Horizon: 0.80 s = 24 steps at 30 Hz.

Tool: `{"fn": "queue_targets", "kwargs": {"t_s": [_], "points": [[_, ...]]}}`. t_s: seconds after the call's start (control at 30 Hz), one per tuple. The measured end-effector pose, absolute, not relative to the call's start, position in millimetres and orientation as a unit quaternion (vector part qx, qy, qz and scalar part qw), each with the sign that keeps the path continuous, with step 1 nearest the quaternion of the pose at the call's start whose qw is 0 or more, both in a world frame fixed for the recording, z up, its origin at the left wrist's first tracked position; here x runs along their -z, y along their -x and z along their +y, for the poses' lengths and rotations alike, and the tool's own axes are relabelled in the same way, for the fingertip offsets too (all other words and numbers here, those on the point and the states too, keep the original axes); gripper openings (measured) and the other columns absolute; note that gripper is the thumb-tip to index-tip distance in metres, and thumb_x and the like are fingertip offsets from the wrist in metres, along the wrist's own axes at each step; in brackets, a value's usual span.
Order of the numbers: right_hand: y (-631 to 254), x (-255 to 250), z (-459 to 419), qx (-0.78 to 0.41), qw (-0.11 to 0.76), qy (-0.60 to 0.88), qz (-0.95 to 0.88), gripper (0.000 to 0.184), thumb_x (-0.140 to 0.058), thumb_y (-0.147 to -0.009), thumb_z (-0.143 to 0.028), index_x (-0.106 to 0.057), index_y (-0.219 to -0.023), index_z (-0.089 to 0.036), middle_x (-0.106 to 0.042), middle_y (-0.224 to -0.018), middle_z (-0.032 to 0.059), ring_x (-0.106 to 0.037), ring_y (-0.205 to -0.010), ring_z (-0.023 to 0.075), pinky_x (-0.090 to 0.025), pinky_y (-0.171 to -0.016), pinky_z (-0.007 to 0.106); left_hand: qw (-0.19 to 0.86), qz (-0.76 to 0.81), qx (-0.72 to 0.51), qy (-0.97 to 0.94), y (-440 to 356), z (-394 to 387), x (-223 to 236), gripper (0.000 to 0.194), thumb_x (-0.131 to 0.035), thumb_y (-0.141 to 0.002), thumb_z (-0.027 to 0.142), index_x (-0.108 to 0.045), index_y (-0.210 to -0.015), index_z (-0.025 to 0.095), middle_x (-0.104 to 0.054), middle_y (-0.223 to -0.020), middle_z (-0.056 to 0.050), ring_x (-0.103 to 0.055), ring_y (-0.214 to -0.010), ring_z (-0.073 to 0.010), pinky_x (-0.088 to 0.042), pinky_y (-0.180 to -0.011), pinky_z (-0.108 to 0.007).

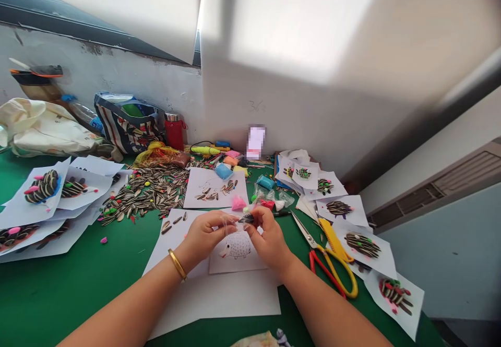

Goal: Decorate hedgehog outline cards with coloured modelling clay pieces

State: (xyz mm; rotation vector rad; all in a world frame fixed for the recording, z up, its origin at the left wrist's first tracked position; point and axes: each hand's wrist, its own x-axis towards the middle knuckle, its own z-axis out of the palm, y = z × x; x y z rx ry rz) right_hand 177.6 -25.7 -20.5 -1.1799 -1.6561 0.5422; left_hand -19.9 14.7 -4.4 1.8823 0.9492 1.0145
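My left hand and my right hand meet over the paper, both with fingers pinched on a small clear plastic bag. A dark lump shows between the fingertips, partly hidden; its kind is hard to make out. Just below my hands, a sheet with a hedgehog drawing lies on larger white paper. A few loose sunflower seeds rest left of my left hand. Pink clay sits just beyond my fingers.
A heap of sunflower seeds spreads at the back left. Yellow-handled scissors and a yellow cutter lie at right. Seed-covered hedgehog pictures line the right edge, with more pictures stacked at left. A red flask stands behind.
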Motion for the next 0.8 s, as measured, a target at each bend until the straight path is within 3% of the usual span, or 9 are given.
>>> {"fn": "queue_targets", "kwargs": {"t_s": [0.3,0.43,0.63,0.8], "points": [[-180.0,24.7,-23.6,-0.240,0.494,0.494,-0.674,0.018,-0.058,-0.088,-0.025,-0.053,-0.105,-0.022,-0.060,-0.090,0.0015,-0.060,-0.077,0.0149,-0.051,-0.072,0.029,0.353,0.320,-0.324,-0.818,17.4,11.4,0.2,0.026,-0.053,-0.093,0.035,-0.076,-0.099,0.022,-0.073,-0.103,-0.007,-0.065,-0.097,-0.0203,-0.050,-0.088,-0.032],[-180.4,24.9,-22.3,-0.247,0.492,0.496,-0.671,0.017,-0.059,-0.088,-0.024,-0.053,-0.103,-0.023,-0.060,-0.089,0.0012,-0.059,-0.077,0.0148,-0.051,-0.072,0.029,0.349,0.335,-0.344,-0.805,16.6,11.9,2.4,0.023,-0.057,-0.091,0.034,-0.076,-0.095,0.022,-0.074,-0.102,-0.007,-0.066,-0.097,-0.0204,-0.051,-0.088,-0.032],[-180.0,23.3,-18.5,-0.274,0.469,0.483,-0.687,0.028,-0.056,-0.089,-0.022,-0.054,-0.117,-0.025,-0.062,-0.103,0.0043,-0.058,-0.084,0.0161,-0.049,-0.079,0.033,0.354,0.378,-0.386,-0.764,18.0,16.0,3.6,0.017,-0.061,-0.088,0.030,-0.075,-0.092,0.022,-0.076,-0.095,-0.005,-0.068,-0.088,-0.0193,-0.053,-0.082,-0.030],[-179.9,23.1,-16.8,-0.376,0.474,0.447,-0.658,0.028,-0.067,-0.082,-0.028,-0.056,-0.107,-0.024,-0.062,-0.094,0.0020,-0.058,-0.079,0.0159,-0.050,-0.073,0.031,0.364,0.372,-0.408,-0.751,18.4,18.7,6.8,0.015,-0.060,-0.086,0.024,-0.075,-0.089,0.021,-0.076,-0.091,-0.004,-0.069,-0.085,-0.0179,-0.054,-0.081,-0.029]]}}
